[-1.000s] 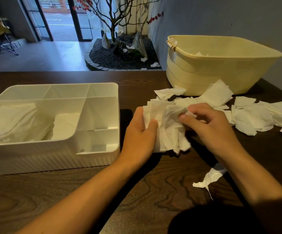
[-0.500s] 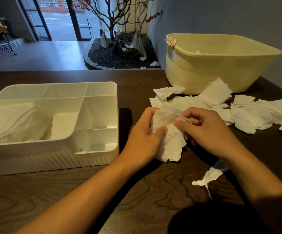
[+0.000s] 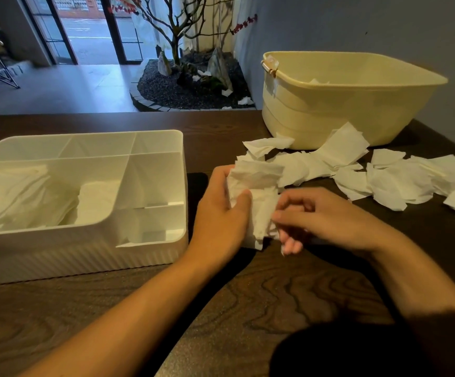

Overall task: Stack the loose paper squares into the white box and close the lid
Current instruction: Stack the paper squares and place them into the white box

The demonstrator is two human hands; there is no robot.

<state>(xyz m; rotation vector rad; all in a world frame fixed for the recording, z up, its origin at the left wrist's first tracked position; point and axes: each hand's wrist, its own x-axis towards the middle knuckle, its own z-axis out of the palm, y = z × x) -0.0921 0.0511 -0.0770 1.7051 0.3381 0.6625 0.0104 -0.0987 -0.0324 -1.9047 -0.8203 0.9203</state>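
Left hand (image 3: pixel 222 210) and right hand (image 3: pixel 321 216) both grasp a bunch of paper squares (image 3: pixel 256 197); the white box (image 3: pixel 150 257) beside them holds stacked squares in its large compartment.

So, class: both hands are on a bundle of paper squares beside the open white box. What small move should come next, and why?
Probably carry the bundle left and lay it in the white box, in the big compartment that already holds paper. The left hand grips it, the right hand pinches its edge, and more loose squares lie on the table.
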